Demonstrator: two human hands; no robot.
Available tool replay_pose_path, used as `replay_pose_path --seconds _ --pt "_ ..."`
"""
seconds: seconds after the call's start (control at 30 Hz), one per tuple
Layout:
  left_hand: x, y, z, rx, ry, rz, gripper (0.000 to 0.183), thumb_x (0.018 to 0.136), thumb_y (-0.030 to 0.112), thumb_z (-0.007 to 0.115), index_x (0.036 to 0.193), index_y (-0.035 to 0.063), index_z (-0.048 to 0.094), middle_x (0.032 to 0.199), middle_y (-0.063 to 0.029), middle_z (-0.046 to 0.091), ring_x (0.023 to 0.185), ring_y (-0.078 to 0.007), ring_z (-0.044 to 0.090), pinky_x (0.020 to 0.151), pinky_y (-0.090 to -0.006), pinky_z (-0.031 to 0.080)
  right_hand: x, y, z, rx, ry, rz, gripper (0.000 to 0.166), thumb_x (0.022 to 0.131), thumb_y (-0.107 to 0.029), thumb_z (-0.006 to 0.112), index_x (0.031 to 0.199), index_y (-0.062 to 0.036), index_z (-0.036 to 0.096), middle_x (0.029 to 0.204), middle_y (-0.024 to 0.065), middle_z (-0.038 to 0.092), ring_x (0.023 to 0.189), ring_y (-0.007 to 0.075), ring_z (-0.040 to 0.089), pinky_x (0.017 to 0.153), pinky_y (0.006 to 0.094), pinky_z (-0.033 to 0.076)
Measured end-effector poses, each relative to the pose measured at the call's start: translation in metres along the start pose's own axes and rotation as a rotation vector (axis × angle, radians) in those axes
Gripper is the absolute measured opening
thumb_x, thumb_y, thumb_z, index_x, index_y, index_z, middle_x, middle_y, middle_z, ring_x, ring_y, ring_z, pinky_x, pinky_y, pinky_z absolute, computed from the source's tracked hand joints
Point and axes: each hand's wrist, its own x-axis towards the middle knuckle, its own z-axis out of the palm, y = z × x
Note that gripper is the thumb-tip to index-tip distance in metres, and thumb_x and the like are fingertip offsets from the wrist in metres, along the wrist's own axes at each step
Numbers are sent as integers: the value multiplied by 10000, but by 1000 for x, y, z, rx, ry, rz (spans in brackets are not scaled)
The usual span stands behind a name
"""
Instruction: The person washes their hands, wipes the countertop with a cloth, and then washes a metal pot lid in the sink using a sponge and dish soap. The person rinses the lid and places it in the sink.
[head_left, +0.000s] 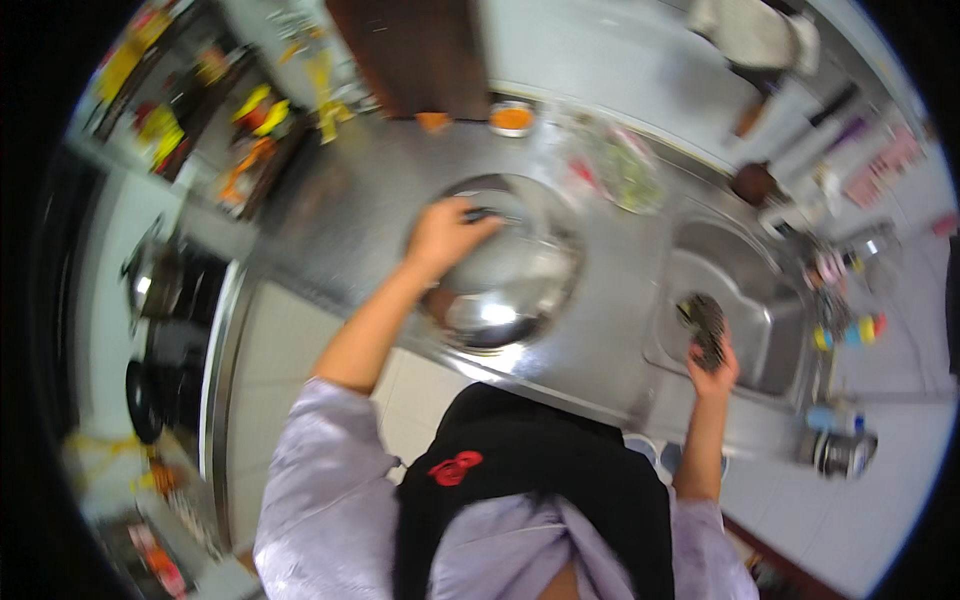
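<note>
My left hand (442, 238) grips the dark knob (477, 215) of a large, domed, shiny metal lid (514, 281). The lid is over the stainless steel counter (345, 195); whether a pan lies beneath it is hidden. Over the sink basin (776, 352), at its near side, my right hand (716, 375) holds a dark, mottled, rough-looking bundle (703, 330). Blur leaves it unclear whether that is a scouring pad or something else.
Behind the lid stand a small dish of orange food (511, 118) and a clear bag with something green (630, 176). Bottles and cleaning things (847, 334) line the sink's right side. A metal pot (154, 277) is at the left, below a shelf of packets (259, 112).
</note>
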Motion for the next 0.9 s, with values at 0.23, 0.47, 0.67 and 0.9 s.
replay_pose_path --seconds 0.23,0.47,0.67,0.9 --pt "-11 66 96 59 62 158 376 691 406 706 710 42 615 650 -163 598 623 -306 594 579 -395 459 -12 -47 -23 -8 277 60 238 818 -178 487 1002 -42 554 894 78 599 670 176 521 455 268 380" --pt "-3 90 141 147 14 40 439 690 454 680 709 22 603 674 -184 600 645 -330 595 586 -414 448 8 -84 -16 35 144 55 363 787 -165 518 1137 -70 527 1061 91 567 896 226 534 637 337 443" --pt "-15 121 159 474 127 266 471 695 293 703 1059 29 563 1066 -165 553 1007 -344 498 829 -431 399 3 -141 -20 -158 136 -9 414 772 -85 499 1179 -5 507 1112 136 567 955 281 577 797 416 484" --pt "-41 283 326 -428 -447 786 661 703 86 693 1291 33 397 1274 -180 447 1152 -297 450 978 -355 339 33 -166 -32 -272 -41 129 340 788 -90 539 1103 36 561 1052 127 595 929 224 590 829 333 479"
